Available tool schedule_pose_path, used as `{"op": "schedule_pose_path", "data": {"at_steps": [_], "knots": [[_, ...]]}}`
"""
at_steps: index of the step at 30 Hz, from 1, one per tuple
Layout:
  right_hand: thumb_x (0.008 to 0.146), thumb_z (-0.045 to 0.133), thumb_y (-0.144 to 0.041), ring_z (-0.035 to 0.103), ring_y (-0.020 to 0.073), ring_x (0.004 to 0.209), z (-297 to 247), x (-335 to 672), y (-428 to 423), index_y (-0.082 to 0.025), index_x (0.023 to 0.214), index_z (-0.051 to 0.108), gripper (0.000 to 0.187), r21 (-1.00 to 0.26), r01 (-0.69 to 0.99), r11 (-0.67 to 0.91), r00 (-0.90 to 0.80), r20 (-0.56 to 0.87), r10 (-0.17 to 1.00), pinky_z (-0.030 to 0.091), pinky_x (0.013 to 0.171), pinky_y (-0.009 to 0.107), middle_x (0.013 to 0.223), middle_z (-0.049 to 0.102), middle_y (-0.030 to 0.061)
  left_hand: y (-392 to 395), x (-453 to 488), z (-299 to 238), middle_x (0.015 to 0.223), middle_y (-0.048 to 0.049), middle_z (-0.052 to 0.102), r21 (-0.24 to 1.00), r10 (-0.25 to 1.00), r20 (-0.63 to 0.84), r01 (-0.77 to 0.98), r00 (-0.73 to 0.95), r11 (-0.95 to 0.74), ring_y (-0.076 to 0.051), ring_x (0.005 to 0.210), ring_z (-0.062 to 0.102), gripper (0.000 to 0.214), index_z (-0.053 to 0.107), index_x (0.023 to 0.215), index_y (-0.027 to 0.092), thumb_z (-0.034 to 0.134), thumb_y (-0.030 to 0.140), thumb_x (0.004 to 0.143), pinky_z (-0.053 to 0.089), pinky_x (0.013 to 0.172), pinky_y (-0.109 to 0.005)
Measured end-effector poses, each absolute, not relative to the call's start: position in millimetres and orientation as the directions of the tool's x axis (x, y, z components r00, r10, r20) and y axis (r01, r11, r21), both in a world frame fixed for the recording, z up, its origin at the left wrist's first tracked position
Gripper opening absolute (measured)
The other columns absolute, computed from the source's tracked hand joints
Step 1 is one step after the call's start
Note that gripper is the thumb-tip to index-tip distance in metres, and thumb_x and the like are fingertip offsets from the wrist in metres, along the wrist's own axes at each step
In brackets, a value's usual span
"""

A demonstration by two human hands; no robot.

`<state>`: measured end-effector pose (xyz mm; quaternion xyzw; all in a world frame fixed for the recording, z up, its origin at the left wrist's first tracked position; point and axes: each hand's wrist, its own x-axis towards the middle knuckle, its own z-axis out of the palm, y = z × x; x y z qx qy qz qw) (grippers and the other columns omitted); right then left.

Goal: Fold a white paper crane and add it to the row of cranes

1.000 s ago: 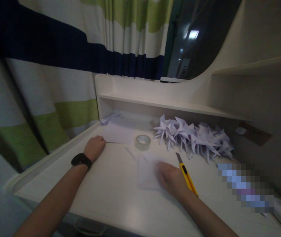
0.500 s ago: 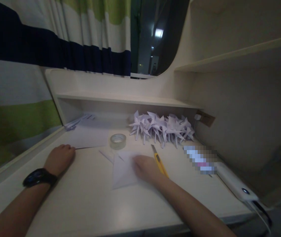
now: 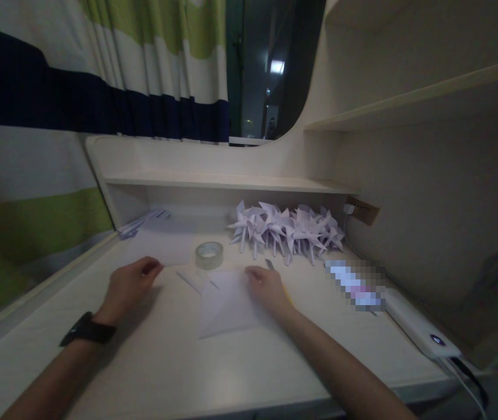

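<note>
A square sheet of white paper (image 3: 226, 309) lies on the desk in front of me, with a faint diagonal line across it. At its upper right edge is my right hand (image 3: 268, 289), fingers bent and pinched on the paper. My left hand (image 3: 132, 283), with a dark watch on the wrist, hovers left of the sheet. Its fingers are loosely curled, a gap shows between them and the thumb, and nothing is visible in it. A yellow utility knife (image 3: 289, 294) is partly hidden behind my right hand. Beyond the sheet stands a roll of clear tape (image 3: 209, 256).
Several paper pinwheels (image 3: 290, 227) are heaped at the back right. A paper stack (image 3: 165, 236) and rolled paper sticks (image 3: 143, 221) lie at the back left. One thin paper stick (image 3: 187, 281) is beside the sheet. A white power strip (image 3: 419, 321) runs along the right wall.
My left hand has moved right and lifted from beside the paper stack. My right hand, blurred before, is now still at the sheet's right edge. The view has shifted slightly.
</note>
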<state>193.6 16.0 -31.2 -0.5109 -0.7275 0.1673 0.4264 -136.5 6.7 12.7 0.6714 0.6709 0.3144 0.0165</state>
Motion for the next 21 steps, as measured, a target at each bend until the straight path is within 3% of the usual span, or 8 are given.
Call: {"op": "schedule_pose_path", "data": {"at_steps": [3,5,7,9,12,17,21], "knots": [[0.076,0.066,-0.033,0.068,0.0227,0.092,-30,191,21,-0.018,0.098,0.069,0.027,-0.911,0.229,0.344,-0.139,0.319,0.937,0.053,0.085,0.039,0.100,0.073,0.0089,-3,-71,17,0.086,-0.0068,0.071,0.846,0.963,0.269,0.484,-0.028,-0.222,-0.020,0.076,0.062,0.033,0.069,0.088,0.016,0.061,0.046,0.075,0.044,0.065,-0.027],[0.067,0.075,-0.039,0.070,0.0242,0.086,-29,189,23,-0.017,0.104,0.067,0.044,-0.974,-0.028,0.224,-0.193,0.225,0.955,0.055,0.080,0.041,0.097,0.073,0.0103,-7,-29,15,0.084,-0.0082,0.071,0.951,0.983,0.183,0.250,0.021,-0.182,-0.018,0.071,0.061,0.035,0.072,0.089,0.015,0.066,0.045,0.072,0.042,0.059,-0.026],[0.061,0.080,-0.042,0.071,0.0238,0.077,-28,188,23,-0.015,0.105,0.067,0.053,-0.973,-0.172,0.157,-0.193,0.189,0.963,0.056,0.074,0.041,0.088,0.074,0.0098,-8,4,12,0.083,-0.0091,0.072,0.982,0.986,0.148,0.107,0.076,-0.156,-0.017,0.068,0.059,0.035,0.075,0.088,0.015,0.068,0.045,0.071,0.040,0.057,-0.025],[0.061,0.080,-0.044,0.070,0.0219,0.068,-26,190,23,-0.014,0.096,0.071,0.047,-0.962,-0.204,0.183,-0.136,0.212,0.968,0.057,0.069,0.039,0.076,0.073,0.0083,-7,26,12,0.088,-0.0097,0.073,0.984,0.976,0.153,0.068,0.155,-0.165,-0.017,0.070,0.059,0.035,0.076,0.091,0.016,0.068,0.046,0.072,0.038,0.057,-0.026],[0.059,0.080,-0.045,0.067,0.0200,0.060,-22,196,24,-0.014,0.085,0.074,0.040,-0.952,-0.165,0.260,-0.044,0.270,0.962,0.057,0.063,0.036,0.065,0.071,0.0057,-5,43,19,0.088,-0.0107,0.073,0.984,0.976,0.163,0.051,0.143,-0.171,-0.019,0.071,0.059,0.033,0.077,0.089,0.016,0.069,0.043,0.072,0.036,0.056,-0.027],[0.059,0.078,-0.044,0.065,0.0180,0.054,-15,201,24,-0.016,0.082,0.074,0.037,-0.942,-0.093,0.322,-0.012,0.324,0.946,0.055,0.056,0.032,0.063,0.070,0.0043,2,48,24,0.088,-0.0123,0.074,0.978,0.971,0.168,0.099,0.169,-0.186,-0.023,0.077,0.062,0.031,0.077,0.083,0.014,0.068,0.042,0.071,0.041,0.062,-0.030],[0.062,0.075,-0.045,0.064,0.0167,0.054,-15,199,25,-0.015,0.076,0.071,0.033,-0.955,-0.054,0.291,0.025,0.290,0.957,0.053,0.053,0.028,0.068,0.072,0.0069,18,39,6,0.098,-0.0124,0.073,0.931,0.950,0.217,0.243,0.226,-0.271,-0.025,0.085,0.065,0.042,0.074,0.096,0.014,0.057,0.048,0.080,0.046,0.072,-0.034]]}}
